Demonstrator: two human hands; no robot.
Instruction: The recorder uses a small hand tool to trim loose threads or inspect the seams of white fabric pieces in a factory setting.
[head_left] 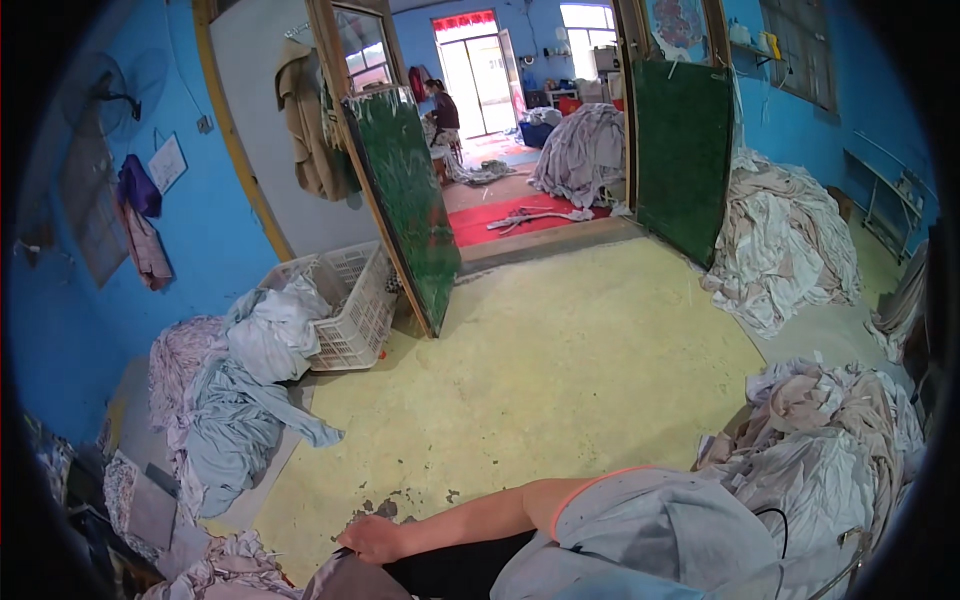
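Observation:
My right arm, in a grey short sleeve (pixel 640 510) with an orange edge, reaches across to the left along the lower edge. My right hand (pixel 374 540) is closed at its end. A small dark bit shows at its fingertips, and what the fingers hold is hidden. Just below the hand lies a grey-brown surface (pixel 352 580), cut off by the frame, with a black patch (pixel 460 568) beside it under my forearm. Left of the hand is a heap of pale patterned cloth (pixel 235 572). My left hand is out of view.
Grey-blue and pink garments (pixel 235 425) lie left, by a white plastic crate (pixel 360 315). Cloth heaps stand at right (pixel 785 245) and near right (pixel 830 440). Green door leaves (pixel 405 190) open onto a room where a person (pixel 443 112) sits near a large cloth pile (pixel 583 155). The floor (pixel 540 350) is yellow.

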